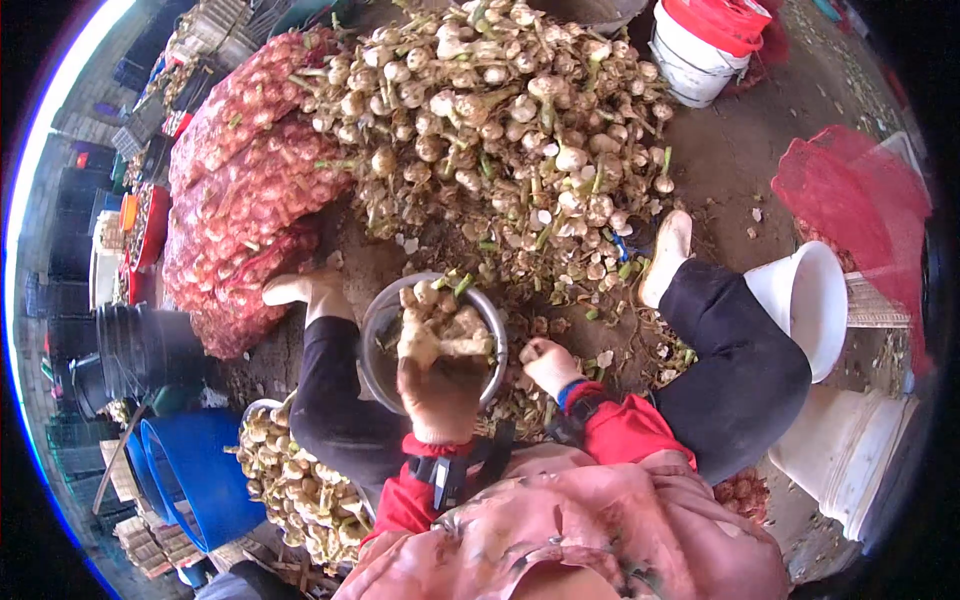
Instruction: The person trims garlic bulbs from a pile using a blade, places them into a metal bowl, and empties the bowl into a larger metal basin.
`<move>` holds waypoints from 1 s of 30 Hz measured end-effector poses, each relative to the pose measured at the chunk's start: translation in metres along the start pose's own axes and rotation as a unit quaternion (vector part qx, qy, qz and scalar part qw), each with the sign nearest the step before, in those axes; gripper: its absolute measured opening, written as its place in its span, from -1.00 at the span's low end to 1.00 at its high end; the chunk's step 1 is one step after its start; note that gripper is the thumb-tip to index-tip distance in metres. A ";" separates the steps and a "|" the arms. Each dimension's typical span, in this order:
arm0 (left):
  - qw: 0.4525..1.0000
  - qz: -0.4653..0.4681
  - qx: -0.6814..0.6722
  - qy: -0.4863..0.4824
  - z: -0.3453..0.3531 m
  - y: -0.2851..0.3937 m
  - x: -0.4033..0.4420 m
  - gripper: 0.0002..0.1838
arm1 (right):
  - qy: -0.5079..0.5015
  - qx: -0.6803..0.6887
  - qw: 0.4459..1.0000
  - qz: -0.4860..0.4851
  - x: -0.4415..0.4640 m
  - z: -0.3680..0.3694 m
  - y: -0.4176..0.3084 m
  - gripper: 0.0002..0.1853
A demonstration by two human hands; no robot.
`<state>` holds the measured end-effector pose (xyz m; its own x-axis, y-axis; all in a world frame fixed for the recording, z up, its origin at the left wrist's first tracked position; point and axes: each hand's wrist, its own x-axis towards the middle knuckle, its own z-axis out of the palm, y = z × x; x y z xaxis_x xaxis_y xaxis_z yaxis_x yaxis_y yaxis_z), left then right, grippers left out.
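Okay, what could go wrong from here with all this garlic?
Bulbs might roll off the loose garlic heap toward the right foot. The left hand is over the metal bowl, so a careless bump could tip it and spill the bulbs inside. Scraps litter the ground in front, and some might get scooped up with the bulbs.

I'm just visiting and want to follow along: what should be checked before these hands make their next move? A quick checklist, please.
1. Bowl placed between the legs: ok.
2. Garlic bulbs in the bowl: ok.
3. Left hand at the bowl: ok, though blurred.
4. Right hand over the bowl: not ok; it is beside it.
5. Right hand free of any item: cannot tell; its fingers are curled.
6. Ground ahead free of scraps: not ok; bits lie scattered by the garlic pile.
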<state>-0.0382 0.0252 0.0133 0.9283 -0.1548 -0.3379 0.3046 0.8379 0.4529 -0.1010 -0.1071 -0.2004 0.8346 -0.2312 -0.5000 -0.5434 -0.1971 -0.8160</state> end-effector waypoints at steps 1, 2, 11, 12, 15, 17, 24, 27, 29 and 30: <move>0.999 -0.020 0.048 0.003 0.013 0.010 -0.005 -0.26 | 0.015 0.006 0.999 0.038 -0.005 -0.015 -0.006 -0.75; 0.995 -0.039 0.095 0.009 0.014 0.026 -0.009 -0.27 | 0.028 0.011 0.996 0.078 -0.010 -0.027 -0.011 -0.75; 0.771 0.000 0.637 0.014 -0.026 0.068 0.110 -0.34 | 0.133 0.264 0.952 0.082 0.009 -0.046 -0.036 -0.80; 0.780 -0.022 0.625 -0.004 -0.013 0.050 0.138 -0.37 | 0.129 0.298 0.941 0.095 0.011 -0.046 -0.035 -0.80; 0.688 -0.049 0.724 -0.023 -0.006 -0.023 0.228 -0.42 | 0.102 0.356 0.918 0.139 0.009 -0.058 -0.058 -0.73; 0.619 -0.046 0.783 0.037 -0.015 -0.080 0.266 -0.46 | 0.095 0.331 0.933 0.101 0.013 -0.054 -0.045 -0.72; 0.847 -0.095 0.521 -0.032 -0.169 -0.133 0.324 -0.62 | 0.095 0.269 0.944 0.164 0.021 -0.072 -0.052 -0.76; 0.860 -0.222 0.459 0.016 -0.088 -0.083 0.229 -0.50 | 0.157 0.282 0.946 0.039 0.030 -0.061 -0.041 -0.68; 0.847 -0.309 0.432 0.011 -0.065 -0.053 0.171 -0.42 | 0.168 0.346 0.923 0.014 0.028 -0.072 -0.058 -0.59; 0.828 -0.346 0.442 -0.007 -0.057 -0.040 0.146 -0.37 | 0.140 0.396 0.907 0.024 0.022 -0.088 -0.081 -0.55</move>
<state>0.0728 -0.0008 -0.1011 0.4672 -0.4494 -0.7614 0.7955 -0.1622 0.5839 -0.0466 -0.1797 -0.1202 0.6963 -0.4758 -0.5374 -0.2504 0.5407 -0.8031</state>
